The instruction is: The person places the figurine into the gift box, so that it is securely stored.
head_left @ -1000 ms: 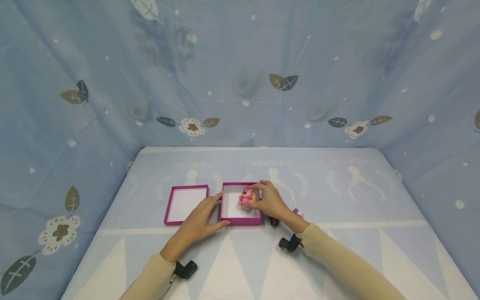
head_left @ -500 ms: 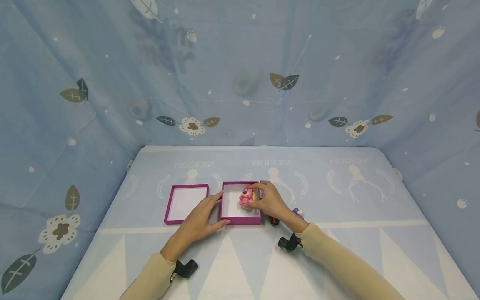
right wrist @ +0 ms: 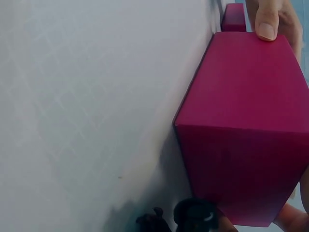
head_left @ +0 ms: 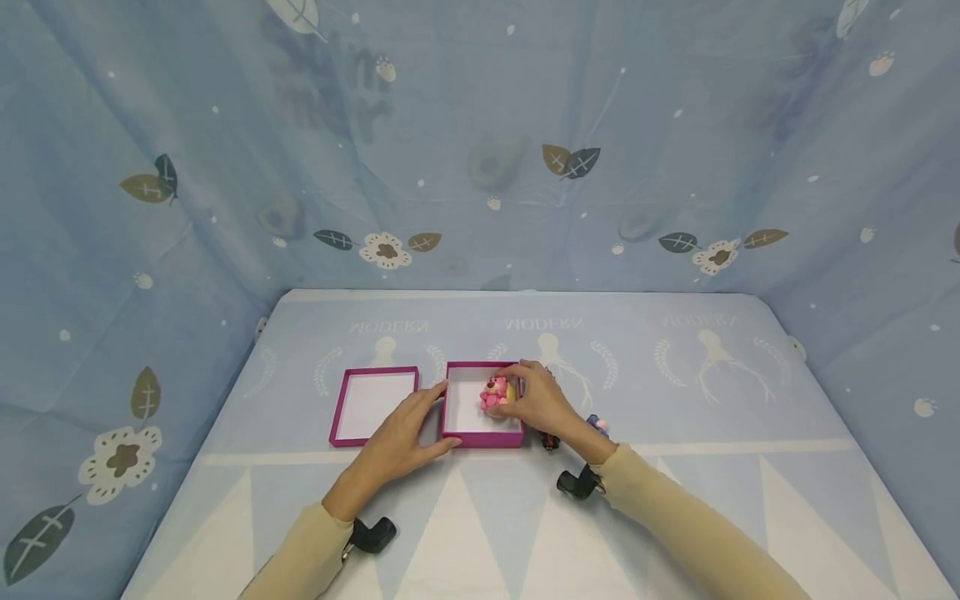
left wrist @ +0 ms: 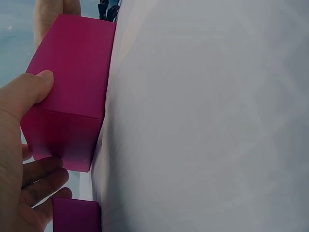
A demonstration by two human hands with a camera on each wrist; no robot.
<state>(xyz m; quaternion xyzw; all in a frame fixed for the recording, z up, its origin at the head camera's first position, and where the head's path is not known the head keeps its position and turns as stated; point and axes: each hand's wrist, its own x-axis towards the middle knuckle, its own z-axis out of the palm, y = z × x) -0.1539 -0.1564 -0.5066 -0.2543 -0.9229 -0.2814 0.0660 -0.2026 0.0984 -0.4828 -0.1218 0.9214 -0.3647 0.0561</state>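
A magenta box [head_left: 482, 439] with a white inside stands open-topped on the table, in the middle of the head view. My left hand [head_left: 399, 443] holds its near left corner; in the left wrist view the thumb lies on the front wall and the fingers are against the side. Inside the box is a pink bear figurine [head_left: 492, 392], sitting upright and facing left. My right hand [head_left: 542, 403] grips it from the right, reaching over the box's right wall. Whether the bear touches the box floor I cannot tell. Both wrist views show mostly the box's outer walls.
The matching shallow lid [head_left: 373, 405] lies to the left, white inside up. Right of the box, partly behind my right wrist, are a small dark figurine [head_left: 551, 442] and a blue and pink figurine [head_left: 598, 424]. Blue patterned curtains [head_left: 480, 150] enclose the table.
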